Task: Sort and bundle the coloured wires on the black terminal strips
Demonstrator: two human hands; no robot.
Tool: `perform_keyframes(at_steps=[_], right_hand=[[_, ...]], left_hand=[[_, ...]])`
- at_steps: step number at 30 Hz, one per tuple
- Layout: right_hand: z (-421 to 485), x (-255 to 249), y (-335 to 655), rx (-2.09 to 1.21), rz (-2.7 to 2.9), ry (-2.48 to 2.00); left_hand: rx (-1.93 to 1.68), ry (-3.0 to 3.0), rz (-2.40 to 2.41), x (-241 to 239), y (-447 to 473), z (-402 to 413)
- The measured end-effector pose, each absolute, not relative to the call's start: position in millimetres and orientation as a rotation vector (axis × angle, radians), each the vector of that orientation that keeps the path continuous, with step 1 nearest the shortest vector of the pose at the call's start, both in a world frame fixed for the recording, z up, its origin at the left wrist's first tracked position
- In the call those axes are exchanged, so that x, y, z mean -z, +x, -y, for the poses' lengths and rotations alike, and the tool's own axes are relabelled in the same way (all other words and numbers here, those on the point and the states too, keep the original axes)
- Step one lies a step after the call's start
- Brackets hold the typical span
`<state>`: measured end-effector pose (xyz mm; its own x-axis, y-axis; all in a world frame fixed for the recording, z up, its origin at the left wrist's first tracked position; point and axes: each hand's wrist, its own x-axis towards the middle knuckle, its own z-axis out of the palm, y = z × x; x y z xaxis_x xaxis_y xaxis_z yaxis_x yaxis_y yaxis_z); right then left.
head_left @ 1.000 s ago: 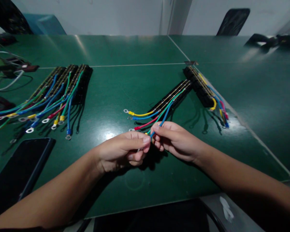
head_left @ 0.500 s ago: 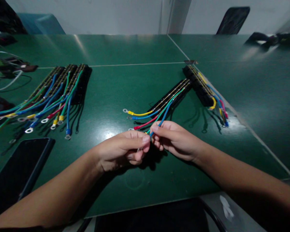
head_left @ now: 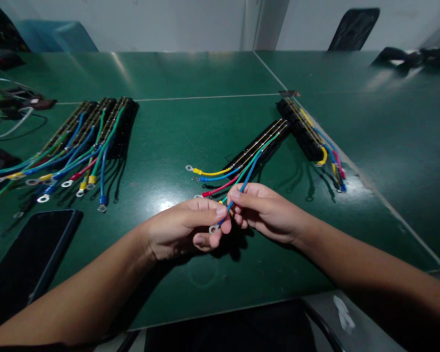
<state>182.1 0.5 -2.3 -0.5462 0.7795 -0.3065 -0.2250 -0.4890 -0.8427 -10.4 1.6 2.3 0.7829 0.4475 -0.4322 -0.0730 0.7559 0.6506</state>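
Note:
My left hand [head_left: 185,230] and my right hand [head_left: 266,210] meet over the green table [head_left: 205,73], both pinching the free end of a blue wire [head_left: 246,178]. Its silver ring terminal [head_left: 213,228] shows between my left thumb and fingers. The wire runs up to a black terminal strip [head_left: 260,144] that lies slanted on the table. Yellow, blue, red and green wires [head_left: 214,173] fan out from the same strip to the left of my hands.
A second black strip with coloured wires [head_left: 308,132] lies at the right. Several wired strips [head_left: 95,132] are grouped at the left. A dark phone [head_left: 29,259] rests near the front left edge. White cables [head_left: 11,122] lie at far left.
My left fingers have shifted on the blue wire's end, and its ring terminal now shows below my thumb. Both hands stay in the same place.

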Motion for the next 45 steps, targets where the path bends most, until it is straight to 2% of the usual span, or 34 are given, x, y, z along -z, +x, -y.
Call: perform_keyframes(at_steps=[45], right_hand=[[-2.3, 3.1, 184.1, -2.109, 0.979, -0.934]], left_hand=[[-0.270, 0.686, -0.601, 0.0, -8.6, -0.3]])
